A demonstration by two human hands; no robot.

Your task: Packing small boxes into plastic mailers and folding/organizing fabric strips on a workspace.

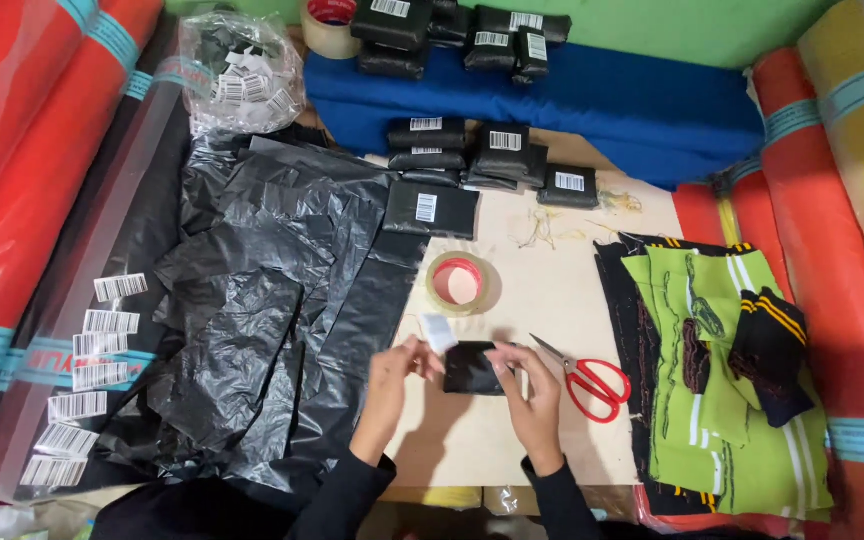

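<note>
A small black plastic-wrapped packet (470,368) lies on the tan tabletop (542,300) in front of me. My right hand (537,392) grips its right end. My left hand (394,378) is at its left end and pinches a small white sticker label (438,332) that stands up above the packet's top left corner. Both wrists wear dark sleeves. Red-handled scissors (592,382) lie shut just right of my right hand. A roll of clear tape with a red core (458,283) sits just beyond the packet.
Loose black plastic bags (272,290) cover the left side. Several labelled black packets (482,160) lie at the back by blue cloth (592,100). Green and black garments (717,360) are stacked at right. Red fabric rolls (22,160) flank both sides; label strips (87,370) lie on the left.
</note>
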